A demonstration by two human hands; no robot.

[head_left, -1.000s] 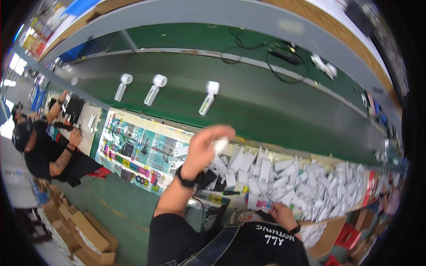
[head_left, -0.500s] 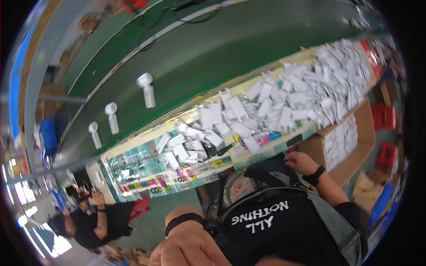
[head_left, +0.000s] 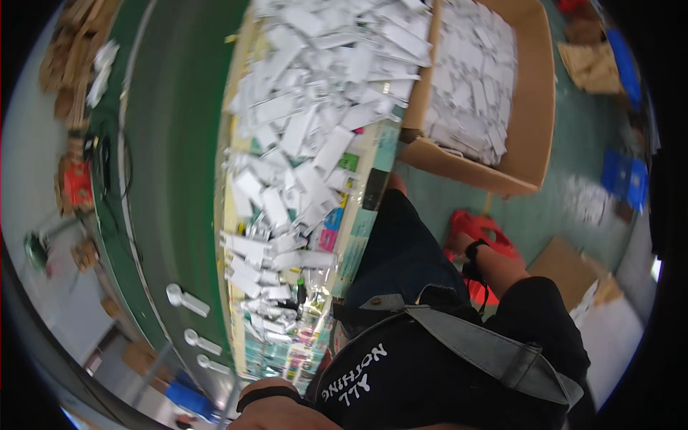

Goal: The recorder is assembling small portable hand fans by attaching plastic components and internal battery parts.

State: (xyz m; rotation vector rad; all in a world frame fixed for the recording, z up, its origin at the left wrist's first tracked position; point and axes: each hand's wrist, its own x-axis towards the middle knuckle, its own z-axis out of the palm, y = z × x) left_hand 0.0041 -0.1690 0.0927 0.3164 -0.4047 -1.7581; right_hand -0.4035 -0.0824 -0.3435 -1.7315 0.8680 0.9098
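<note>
My left hand [head_left: 278, 416] is at the lower edge, a dark band round its wrist. Its fingers are cut off by the frame. To the right, my right hand [head_left: 462, 244], also with a black wristband, hangs low over a red stool [head_left: 494, 229]. Its fingers are blurred, and whether it touches the stool is unclear. Nearest my body runs a long bench [head_left: 365, 193] covered in printed sheets. On it lies a heap of flat white plastic pieces [head_left: 294, 122], with a small dark tool with a green tip [head_left: 301, 290] among the nearer ones.
An open cardboard box [head_left: 534, 143] full of white pieces stands beyond the bench's right side. Left of the bench runs a green conveyor belt [head_left: 179, 179], carrying a few white round-headed pieces with handles [head_left: 190, 301]. A blue bin [head_left: 625, 179] and flat cardboard [head_left: 566, 269] lie on the floor.
The view has swung to the right, bringing the box and red stool closer to the middle. My right hand has gone from beside the bench to over the stool. The left hand shows less.
</note>
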